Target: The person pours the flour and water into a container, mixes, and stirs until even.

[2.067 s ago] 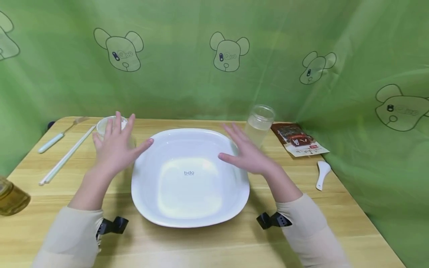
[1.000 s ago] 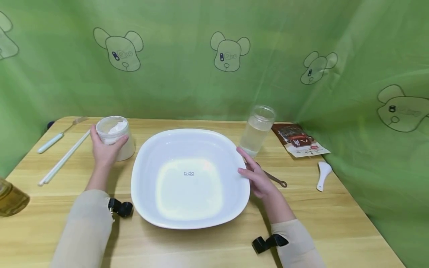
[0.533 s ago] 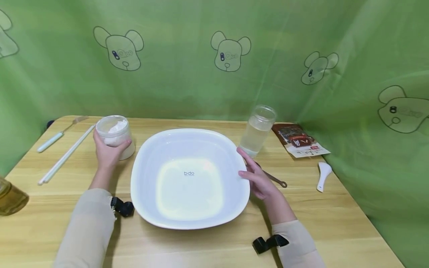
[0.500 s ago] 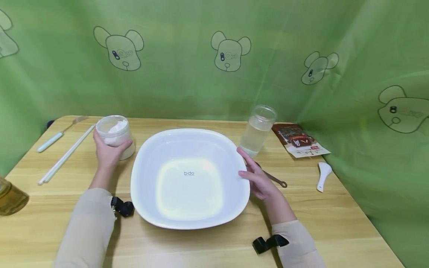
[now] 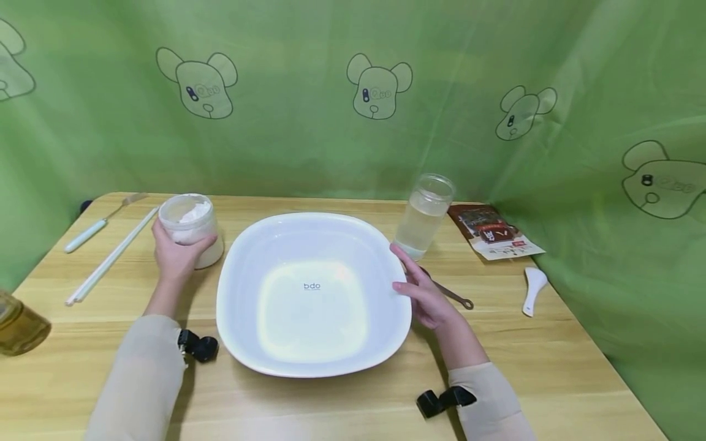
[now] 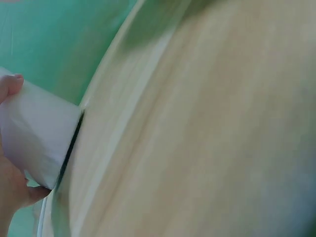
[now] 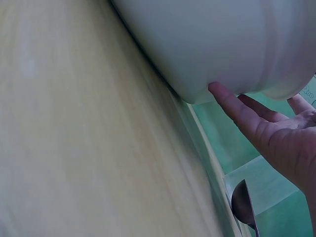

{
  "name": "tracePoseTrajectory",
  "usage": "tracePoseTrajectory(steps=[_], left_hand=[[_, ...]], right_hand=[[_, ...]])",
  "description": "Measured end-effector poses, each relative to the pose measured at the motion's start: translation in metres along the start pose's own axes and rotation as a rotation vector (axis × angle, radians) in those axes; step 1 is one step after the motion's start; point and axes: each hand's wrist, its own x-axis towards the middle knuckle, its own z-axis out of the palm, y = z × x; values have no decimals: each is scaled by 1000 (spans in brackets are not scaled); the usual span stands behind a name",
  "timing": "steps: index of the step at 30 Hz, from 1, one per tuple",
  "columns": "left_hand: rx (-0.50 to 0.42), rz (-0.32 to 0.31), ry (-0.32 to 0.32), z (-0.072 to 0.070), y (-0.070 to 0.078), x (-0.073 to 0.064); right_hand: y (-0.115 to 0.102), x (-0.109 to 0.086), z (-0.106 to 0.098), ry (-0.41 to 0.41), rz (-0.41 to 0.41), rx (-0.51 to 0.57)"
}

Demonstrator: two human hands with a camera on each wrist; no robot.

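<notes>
My left hand (image 5: 178,254) grips a clear jar (image 5: 206,248) of white powder, thumb along its near side and fingers round its left. In the left wrist view the jar (image 6: 42,128) lies between the thumb and a finger. A large white basin (image 5: 311,331) marked "bdo" takes up the middle of the table. My right hand (image 5: 427,300) holds the basin's right rim, with the thumb over the edge. Seen from the right wrist, my fingers (image 7: 232,101) touch the outer wall of the basin (image 7: 207,44).
A glass of cloudy liquid (image 5: 421,223) stands behind the basin. Right of it are a brown packet (image 5: 493,233), a white spoon (image 5: 533,288) and a brown-handled spoon (image 5: 455,297). Leftward lie white sticks (image 5: 110,260), a blue-handled tool (image 5: 88,236) and an amber jar (image 5: 22,327).
Both hands have come down from above the table, the left onto the powder jar, the right onto the basin's rim. Over the last half second they barely move.
</notes>
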Motion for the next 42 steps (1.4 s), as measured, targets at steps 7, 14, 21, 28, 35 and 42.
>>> tracePoseTrajectory(steps=[7,14,21,28,35,42], left_hand=[[11,53,-19,-9,16,-1],[35,118,-80,-21,48,-3],[16,163,-173,-25,77,-8],[93,211,-257,-28,100,-17],[136,261,-330,-24,119,-24],[183,321,-399,-19,133,-30]], right_hand=[[1,1,-2,-9,-2,-16],[1,1,-2,-17,-3,-19],[0,1,-2,-8,-5,-20],[2,1,-2,-19,-1,-15],[2,1,-2,-14,-3,-13],[1,0,-1,-6,-4,-13]])
